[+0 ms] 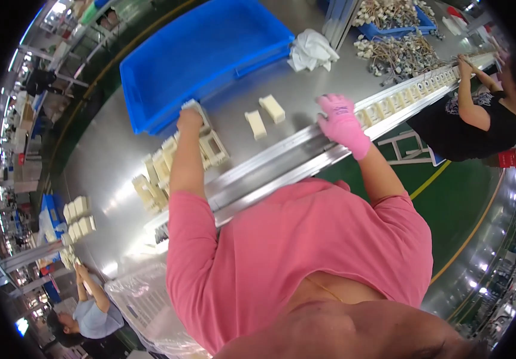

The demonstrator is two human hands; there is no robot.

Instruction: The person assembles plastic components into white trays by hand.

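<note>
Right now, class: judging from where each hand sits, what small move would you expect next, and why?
Probably the left hand lifts the cream part it grips at the blue bin toward the rail, since the gloved right hand rests there beside lined-up parts.

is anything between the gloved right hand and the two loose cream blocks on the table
Nothing visible. The right hand rests at the metal rail, and only bare steel table lies between it and the two blocks. The left hand is off to the side, on a cream part by the blue bin.
</note>
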